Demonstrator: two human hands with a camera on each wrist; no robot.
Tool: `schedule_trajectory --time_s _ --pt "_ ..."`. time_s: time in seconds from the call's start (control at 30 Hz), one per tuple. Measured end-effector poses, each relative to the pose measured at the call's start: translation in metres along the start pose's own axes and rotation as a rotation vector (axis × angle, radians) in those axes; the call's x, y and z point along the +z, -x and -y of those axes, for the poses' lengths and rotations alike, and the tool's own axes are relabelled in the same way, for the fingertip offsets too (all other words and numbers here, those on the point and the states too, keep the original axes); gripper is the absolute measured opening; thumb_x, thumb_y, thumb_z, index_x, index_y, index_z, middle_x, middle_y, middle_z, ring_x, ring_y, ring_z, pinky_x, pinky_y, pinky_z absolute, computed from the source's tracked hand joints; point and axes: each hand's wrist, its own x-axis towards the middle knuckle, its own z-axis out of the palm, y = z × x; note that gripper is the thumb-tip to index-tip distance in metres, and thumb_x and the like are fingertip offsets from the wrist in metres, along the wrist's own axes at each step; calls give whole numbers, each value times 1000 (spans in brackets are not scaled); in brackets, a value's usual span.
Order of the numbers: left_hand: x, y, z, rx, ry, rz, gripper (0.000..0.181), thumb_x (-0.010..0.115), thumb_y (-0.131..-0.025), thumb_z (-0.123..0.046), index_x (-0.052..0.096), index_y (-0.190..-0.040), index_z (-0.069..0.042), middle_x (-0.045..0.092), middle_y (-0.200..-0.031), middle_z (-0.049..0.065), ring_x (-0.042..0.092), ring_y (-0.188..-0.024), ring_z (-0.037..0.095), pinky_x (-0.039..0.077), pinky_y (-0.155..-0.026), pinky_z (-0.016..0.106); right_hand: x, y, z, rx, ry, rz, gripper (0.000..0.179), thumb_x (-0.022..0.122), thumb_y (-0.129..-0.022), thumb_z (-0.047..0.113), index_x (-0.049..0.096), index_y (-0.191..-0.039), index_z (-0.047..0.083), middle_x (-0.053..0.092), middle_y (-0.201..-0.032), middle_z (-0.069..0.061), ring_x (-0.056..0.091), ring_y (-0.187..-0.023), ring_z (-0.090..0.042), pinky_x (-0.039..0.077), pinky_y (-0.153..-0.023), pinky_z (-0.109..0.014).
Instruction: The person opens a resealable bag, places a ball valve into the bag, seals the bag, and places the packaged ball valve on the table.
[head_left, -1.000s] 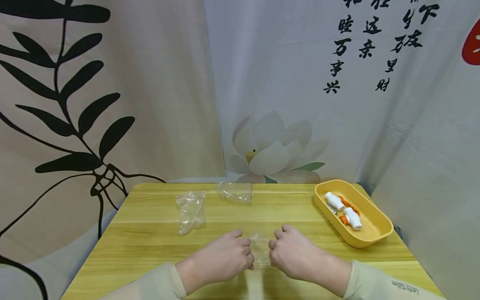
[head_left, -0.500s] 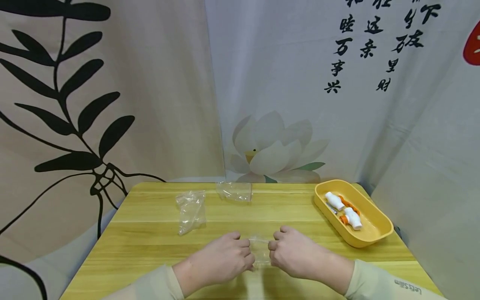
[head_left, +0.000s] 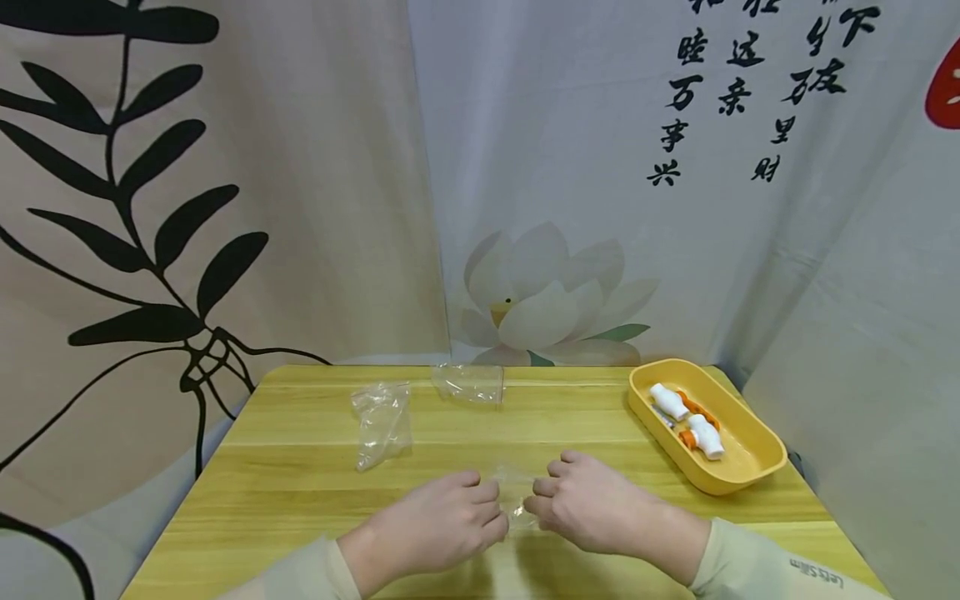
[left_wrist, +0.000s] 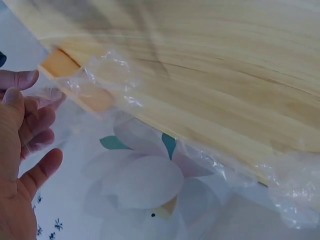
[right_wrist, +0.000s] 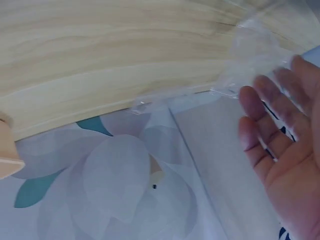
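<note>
A small clear plastic bag (head_left: 514, 492) spans the gap between the two hands above the near middle of the table. My left hand (head_left: 456, 521) pinches its left side; the left wrist view shows the film at these fingertips. From the other side my right hand (head_left: 588, 507) holds the bag with curled fingers. In the right wrist view its thumb and grip are hidden, while the other fingers bend loosely. Beyond the hands lie two more clear plastic bags, one crumpled at the left (head_left: 382, 425) and one at the back edge (head_left: 470, 384).
A yellow tray (head_left: 742, 475) stands on the right of the wooden table (head_left: 300, 467). It holds white parts (head_left: 707, 437) with orange pieces (head_left: 699, 410). A printed curtain (head_left: 337, 208) hangs directly behind the table.
The right fingers have shifted slightly left, nearer the left hand. The bag between the hands now looks more creased. The tray and the other bags have stayed in place.
</note>
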Motion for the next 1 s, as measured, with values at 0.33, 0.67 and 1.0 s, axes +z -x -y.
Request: schedule_trajectory --time_s 0.33,0.67,1.0 --pt "3 6 4 -84 143 -103 16 68 -99 -38 68 -91 -24 68 -82 -17 53 -78 5 40 -72 18 9 3 -3 -33 -216 -227 12 75 -94 42 71 -92 30 70 -95 21 59 -74 0 43 -69 -15" --pt "4 5 0 -137 198 -302 10 63 -105 -14 71 -98 -16 70 -92 -11 65 -92 8 57 -90 20 7 3 -9 16 -325 -330 10 80 -84 32 74 -89 26 75 -96 18 64 -79 -1 53 -74 -13" --pt "5 -2 -16 -286 343 -349 10 74 -92 -8 73 -99 -16 69 -93 -11 64 -89 4 55 -85 10 7 5 -3 78 -364 -367 10 82 -85 23 76 -93 22 76 -95 15 69 -87 -1 56 -80 -14"
